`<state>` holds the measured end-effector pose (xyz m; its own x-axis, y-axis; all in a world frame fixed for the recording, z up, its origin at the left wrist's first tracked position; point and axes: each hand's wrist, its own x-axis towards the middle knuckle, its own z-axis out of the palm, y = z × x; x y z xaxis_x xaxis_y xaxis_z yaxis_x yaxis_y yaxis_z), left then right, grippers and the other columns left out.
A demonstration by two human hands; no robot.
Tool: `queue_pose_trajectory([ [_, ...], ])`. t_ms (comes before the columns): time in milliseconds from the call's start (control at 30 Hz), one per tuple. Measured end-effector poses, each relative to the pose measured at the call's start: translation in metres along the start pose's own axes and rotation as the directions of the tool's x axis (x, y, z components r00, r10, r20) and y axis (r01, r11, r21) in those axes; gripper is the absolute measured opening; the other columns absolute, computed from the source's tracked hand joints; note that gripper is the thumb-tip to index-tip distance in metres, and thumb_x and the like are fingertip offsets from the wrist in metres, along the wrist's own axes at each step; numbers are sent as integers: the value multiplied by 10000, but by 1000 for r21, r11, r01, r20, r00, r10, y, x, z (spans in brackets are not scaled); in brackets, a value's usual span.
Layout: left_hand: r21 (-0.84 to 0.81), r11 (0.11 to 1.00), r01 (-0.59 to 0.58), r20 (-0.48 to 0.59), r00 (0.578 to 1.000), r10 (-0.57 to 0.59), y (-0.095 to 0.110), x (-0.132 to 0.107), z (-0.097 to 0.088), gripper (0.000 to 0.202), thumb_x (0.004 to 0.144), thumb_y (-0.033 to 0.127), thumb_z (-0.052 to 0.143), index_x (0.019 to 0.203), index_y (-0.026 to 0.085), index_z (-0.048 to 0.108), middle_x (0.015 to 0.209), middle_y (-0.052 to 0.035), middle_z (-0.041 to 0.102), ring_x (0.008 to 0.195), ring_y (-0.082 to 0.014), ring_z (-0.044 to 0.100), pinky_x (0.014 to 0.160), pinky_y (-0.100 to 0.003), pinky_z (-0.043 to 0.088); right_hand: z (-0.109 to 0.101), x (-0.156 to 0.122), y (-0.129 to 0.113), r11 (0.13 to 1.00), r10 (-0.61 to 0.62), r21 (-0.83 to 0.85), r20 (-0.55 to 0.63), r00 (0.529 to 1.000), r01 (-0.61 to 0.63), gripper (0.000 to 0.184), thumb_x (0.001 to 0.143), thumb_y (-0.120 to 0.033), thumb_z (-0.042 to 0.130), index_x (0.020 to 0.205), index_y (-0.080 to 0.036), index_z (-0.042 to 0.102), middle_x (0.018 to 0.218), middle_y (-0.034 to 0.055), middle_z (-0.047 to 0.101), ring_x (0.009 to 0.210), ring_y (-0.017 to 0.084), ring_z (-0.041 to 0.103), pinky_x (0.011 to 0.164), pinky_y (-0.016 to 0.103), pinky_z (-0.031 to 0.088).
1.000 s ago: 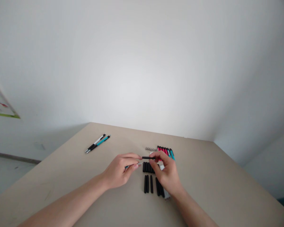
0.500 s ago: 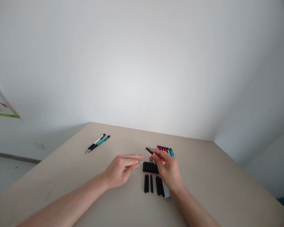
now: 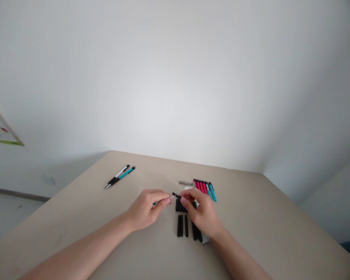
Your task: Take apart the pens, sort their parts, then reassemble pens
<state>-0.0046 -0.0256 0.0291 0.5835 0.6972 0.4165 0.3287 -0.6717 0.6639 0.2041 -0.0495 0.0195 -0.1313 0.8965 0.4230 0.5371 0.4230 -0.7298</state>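
Note:
My left hand (image 3: 146,209) is closed around a pen barrel (image 3: 154,203), mostly hidden by the fingers. A bit of teal shows at the palm side, and a thin pale end sticks out past the fingertips. Between the thumb and fingers of my right hand (image 3: 203,213) is a short black pen grip (image 3: 175,195), pointing left. Its end is right by the pale end of the barrel; whether they touch I cannot tell. Beneath the right hand lie thick black pen pieces (image 3: 179,205), thin black tubes (image 3: 180,225) and pale refills (image 3: 205,240), partly covered.
Several springs (image 3: 186,182) lie behind my right hand, with small white parts (image 3: 188,188) in front of them. Beside these is a row of pink and teal pen barrels (image 3: 203,187). Whole pens, one white (image 3: 119,175) and one teal (image 3: 125,174), rest at the back left.
My right hand has moved left and slightly down, bringing the black grip to the barrel's pale end. More springs and barrels show behind it. The left hand has barely moved.

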Motion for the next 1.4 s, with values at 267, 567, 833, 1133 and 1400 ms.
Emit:
queue_pose_trajectory([
  [267,46,999,-2,-22,1000,3,-3,-2,-1,331,933,280,387,675,152,551,639,-20,566,635,-122,531,635,-215,393,-7,0,-15,994,-106,10,127,986,106,146,815,-149,519,795,-191,658,748,29,643,730,168,570,669,278,437],
  [567,51,984,-172,324,935,147,2,-1,-4,252,874,237,447,669,165,574,637,-14,522,589,-123,472,584,-225,358,-9,-3,-27,964,-192,-97,388,901,247,170,742,-81,573,714,-221,665,692,3,636,776,193,529,748,336,384],
  [833,-48,974,-220,397,891,220,-3,-2,-1,225,855,212,480,689,168,625,642,-44,614,609,-140,543,602,-230,409,-6,-3,-23,951,-207,-119,438,875,285,277,697,-5,536,711,-239,684,747,-18,653,828,179,504,779,334,326],
  [1133,-81,963,-259,402,875,269,-8,-4,2,174,834,169,495,754,157,649,716,-58,673,649,-140,596,622,-216,438,-1,-3,-14,954,-243,-60,417,876,293,290,651,14,511,693,-220,678,824,-31,660,857,160,487,801,332,286],
  [1400,-96,964,-248,391,881,266,-7,-5,2,211,829,177,497,874,168,703,776,-75,715,654,-161,620,626,-235,458,0,-7,-10,953,-255,-42,415,873,299,323,565,12,441,628,-215,662,756,-49,680,809,165,477,796,344,301],
])
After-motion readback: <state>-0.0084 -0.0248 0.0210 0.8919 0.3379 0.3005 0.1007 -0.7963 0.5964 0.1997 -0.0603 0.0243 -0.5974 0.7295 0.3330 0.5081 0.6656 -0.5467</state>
